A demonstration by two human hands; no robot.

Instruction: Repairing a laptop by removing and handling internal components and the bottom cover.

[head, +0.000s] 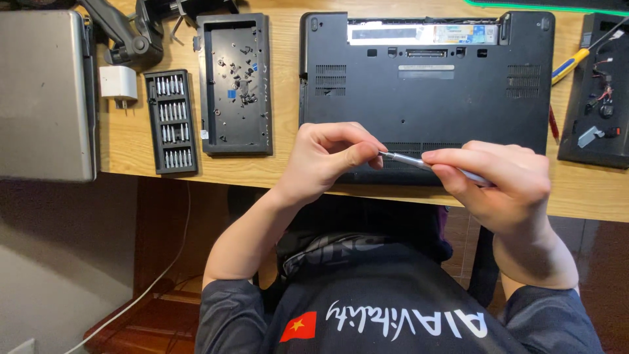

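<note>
Dark sleeves and a dark shirt front fill the bottom of the view, and two bare forearms rise from them toward the desk [282, 172] edge. One slim silver screwdriver [419, 161] spans the gap between the two hands, just above the near edge of one black laptop [426, 98] lying bottom side up. The left hand [327, 160] has its fingers [357, 155] curled shut, thumb and forefinger pinching the screwdriver's tip end. The right hand [501, 180] wraps the handle end, its fingers [458, 156] closed along the shaft, so both hands grip the same tool.

Left of the left hand, farther up the desk, lies one black removed cover panel [236, 85] turned inside up like a shallow tray, with a scatter of small screws [246, 82] loose in it. Just left of that sits one black bit case [171, 121], open, holding four rows of metal bits. Beyond it stand one white plug adapter [118, 84] and one silver closed laptop [46, 95]. Right of the right hand, well apart, one more black open casing [599, 98] shows loose wires inside, and one blue-and-yellow handled screwdriver [569, 64] lies between it and the black laptop.
</note>
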